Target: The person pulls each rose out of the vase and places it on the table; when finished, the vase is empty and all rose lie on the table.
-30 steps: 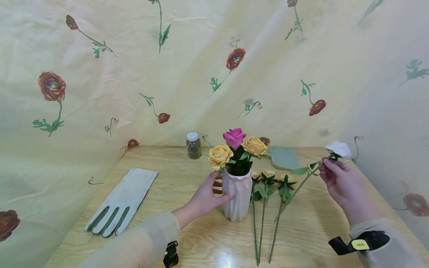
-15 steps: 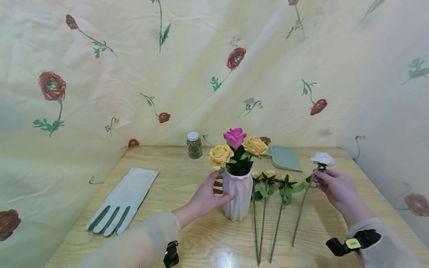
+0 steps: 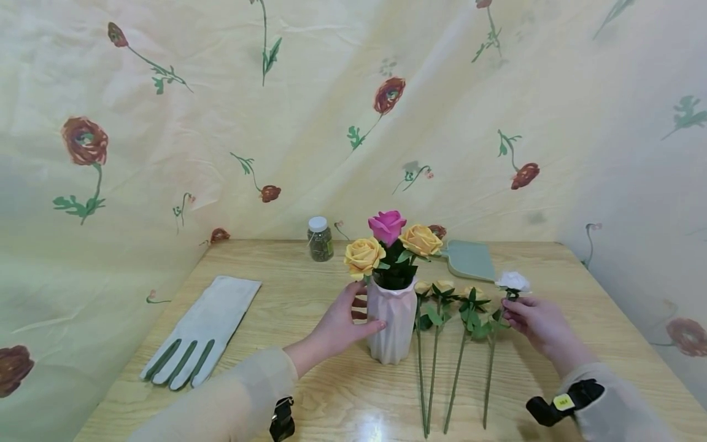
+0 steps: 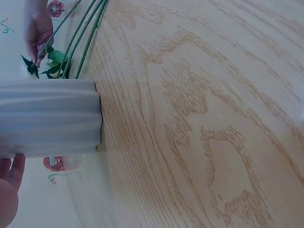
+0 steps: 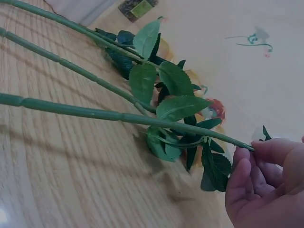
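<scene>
A pale ribbed vase [image 3: 391, 325] stands upright on the table, bearing a pink rose [image 3: 387, 227] and two yellow roses [image 3: 364, 256]. Its left side is gripped by my left hand [image 3: 337, 319], with the thumb across the front; part of the fingers is hidden behind it. Just below the bloom, my right hand [image 3: 538, 325] pinches the stem of a white rose [image 3: 513, 282] between thumb and fingers. In the right wrist view that green stem [image 5: 95, 113] runs out from the fingertips. Left of the white rose, several yellow roses [image 3: 463, 362] lie side by side.
A white glove [image 3: 207, 328] with green between its fingers lies at the left. Toward the back stand a white-lidded jar [image 3: 320, 240] and a flat grey-green dustpan-like piece [image 3: 471, 260]. Flower-printed cloth [image 3: 309, 123] hangs behind the wooden table [image 3: 326, 399].
My right hand has brought the white rose left and down, its stem swinging from a slant to nearly parallel with the lying roses. The left hand stays on the vase.
</scene>
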`<state>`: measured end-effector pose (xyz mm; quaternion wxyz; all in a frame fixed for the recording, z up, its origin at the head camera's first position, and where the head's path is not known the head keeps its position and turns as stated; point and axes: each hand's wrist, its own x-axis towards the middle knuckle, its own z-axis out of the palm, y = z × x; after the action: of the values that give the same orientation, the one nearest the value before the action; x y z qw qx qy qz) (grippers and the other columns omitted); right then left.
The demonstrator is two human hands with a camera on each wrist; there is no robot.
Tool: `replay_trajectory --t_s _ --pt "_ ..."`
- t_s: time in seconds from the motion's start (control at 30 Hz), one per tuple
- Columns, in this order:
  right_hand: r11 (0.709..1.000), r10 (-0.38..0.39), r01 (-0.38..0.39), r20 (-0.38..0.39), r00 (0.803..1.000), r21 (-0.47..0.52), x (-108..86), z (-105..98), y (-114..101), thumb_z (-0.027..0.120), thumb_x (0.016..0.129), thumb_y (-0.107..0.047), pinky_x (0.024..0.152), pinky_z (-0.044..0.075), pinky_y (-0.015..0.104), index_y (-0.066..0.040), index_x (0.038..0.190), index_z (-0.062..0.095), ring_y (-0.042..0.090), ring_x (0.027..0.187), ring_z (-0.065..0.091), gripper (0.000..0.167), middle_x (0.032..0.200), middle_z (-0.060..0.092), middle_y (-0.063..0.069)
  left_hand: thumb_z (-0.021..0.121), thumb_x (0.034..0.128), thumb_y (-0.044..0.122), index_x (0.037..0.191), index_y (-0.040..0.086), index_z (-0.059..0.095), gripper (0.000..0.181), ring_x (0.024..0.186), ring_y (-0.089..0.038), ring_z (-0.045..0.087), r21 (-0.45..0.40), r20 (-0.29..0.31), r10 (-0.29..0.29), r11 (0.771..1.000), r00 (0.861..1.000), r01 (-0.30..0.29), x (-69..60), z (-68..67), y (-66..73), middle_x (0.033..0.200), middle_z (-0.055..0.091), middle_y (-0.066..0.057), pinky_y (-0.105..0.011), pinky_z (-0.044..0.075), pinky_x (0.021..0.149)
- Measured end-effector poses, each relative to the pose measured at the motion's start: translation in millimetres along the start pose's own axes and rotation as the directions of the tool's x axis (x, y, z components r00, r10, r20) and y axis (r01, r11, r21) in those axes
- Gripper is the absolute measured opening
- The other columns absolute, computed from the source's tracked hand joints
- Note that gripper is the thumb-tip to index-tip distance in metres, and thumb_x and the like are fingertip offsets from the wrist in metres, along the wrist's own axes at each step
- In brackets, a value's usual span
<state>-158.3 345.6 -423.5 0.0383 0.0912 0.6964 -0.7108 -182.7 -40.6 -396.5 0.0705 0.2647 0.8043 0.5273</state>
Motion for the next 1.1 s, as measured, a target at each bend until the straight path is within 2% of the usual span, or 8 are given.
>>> replay_trajectory --t_s 0.17,0.4,0.6,0.83,1.1 --pt "0.999 0.009 -0.010 -0.011 1.000 -0.039 4.3 2.8 7.7 0.056 0.095 -0.011 0.062 0.052 0.019 -0.004 0.092 0.062 0.006 0.070 0.060 0.010 0.078 0.064 -0.003 0.072 0.0835 0.026 0.133 0.013 0.038 0.061 0.101 -0.020 0.056 0.001 0.001 0.004 1.000 1.000 -0.004 0.1 -0.4 0.3 0.125 0.046 -0.005 -0.030 0.051 0.082" --pt "0.984 0.020 -0.024 -0.024 1.000 -0.174 7.8 9.5 14.1 0.053 0.096 -0.011 0.061 0.052 0.021 0.002 0.089 0.061 0.007 0.069 0.058 0.017 0.078 0.062 -0.001 0.073 0.0836 0.025 0.133 0.013 0.038 0.061 0.101 -0.022 0.056 -0.015 0.001 0.004 1.000 1.000 -0.004 -0.3 -0.1 0.0 0.125 0.047 -0.007 -0.041 0.051 0.086" --pt "0.973 0.042 -0.053 -0.050 0.998 -0.223 11.4 14.8 16.6 0.053 0.096 -0.013 0.062 0.052 0.021 0.006 0.097 0.060 0.006 0.068 0.059 0.021 0.078 0.063 -0.001 0.072 0.0836 0.026 0.133 0.012 0.038 0.062 0.102 -0.022 0.056 -0.018 0.002 0.000 1.000 1.000 0.000 -0.5 0.0 0.0 0.126 0.047 -0.007 -0.041 0.051 0.086" --pt "0.963 0.040 -0.058 -0.074 0.996 -0.264 16.3 21.1 18.6 0.052 0.096 -0.014 0.062 0.052 0.020 0.007 0.097 0.059 0.005 0.067 0.057 0.021 0.077 0.061 -0.001 0.073 0.0834 0.026 0.134 0.013 0.037 0.063 0.102 -0.022 0.056 -0.012 0.000 -0.004 1.000 1.000 0.004 0.3 1.2 0.0 0.126 0.046 -0.007 -0.040 0.051 0.086" --pt "0.960 0.048 -0.076 -0.109 0.993 -0.271 15.0 24.6 19.4 0.052 0.096 -0.014 0.060 0.051 0.020 0.011 0.102 0.056 0.005 0.066 0.057 0.026 0.077 0.061 -0.001 0.073 0.0832 0.026 0.136 0.014 0.036 0.065 0.102 -0.022 0.056 -0.005 -0.003 -0.016 1.000 1.000 0.016 -0.4 1.5 1.8 0.127 0.046 -0.006 -0.038 0.051 0.086"
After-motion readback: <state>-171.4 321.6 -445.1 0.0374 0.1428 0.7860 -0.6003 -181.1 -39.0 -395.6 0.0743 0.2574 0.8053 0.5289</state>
